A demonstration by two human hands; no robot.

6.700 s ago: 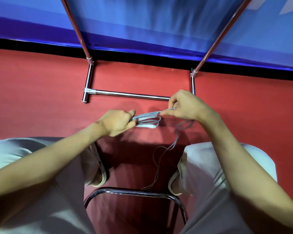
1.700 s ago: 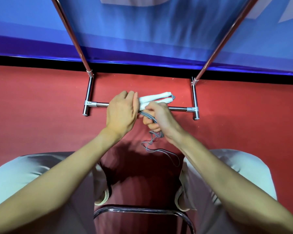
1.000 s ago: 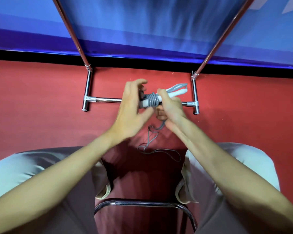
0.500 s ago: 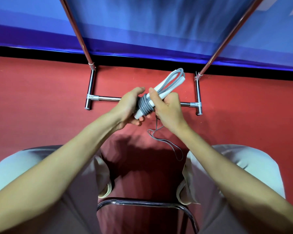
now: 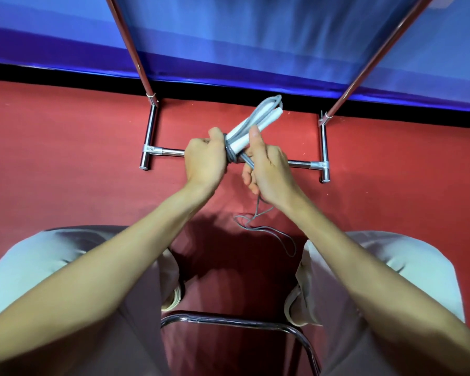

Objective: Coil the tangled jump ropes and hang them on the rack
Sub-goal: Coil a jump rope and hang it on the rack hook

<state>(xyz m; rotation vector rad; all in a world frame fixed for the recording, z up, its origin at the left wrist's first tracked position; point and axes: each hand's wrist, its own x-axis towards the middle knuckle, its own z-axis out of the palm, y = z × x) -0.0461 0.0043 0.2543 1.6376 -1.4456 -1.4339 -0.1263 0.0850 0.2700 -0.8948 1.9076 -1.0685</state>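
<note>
A grey jump rope with two white handles point(image 5: 251, 124) is bundled in front of me, its handles and folded loops pointing up to the right. Several turns of grey cord wrap round the bundle's lower end. My left hand point(image 5: 205, 158) grips that wrapped end, fingers curled round it. My right hand point(image 5: 267, 169) holds the free cord just below the bundle, thumb raised against the handles. The loose tail point(image 5: 266, 229) hangs from my right hand and lies on the red floor. The chrome rack's base point(image 5: 304, 164) stands behind my hands.
The rack's two uprights point(image 5: 130, 50) rise against a blue wall panel. My knees flank the loose cord on the red floor. A chrome chair frame point(image 5: 228, 320) curves below, between my legs.
My left hand has closed fully round the wrapped end. The bundle stays tilted up to the right, and my right hand has shifted lower onto the free cord.
</note>
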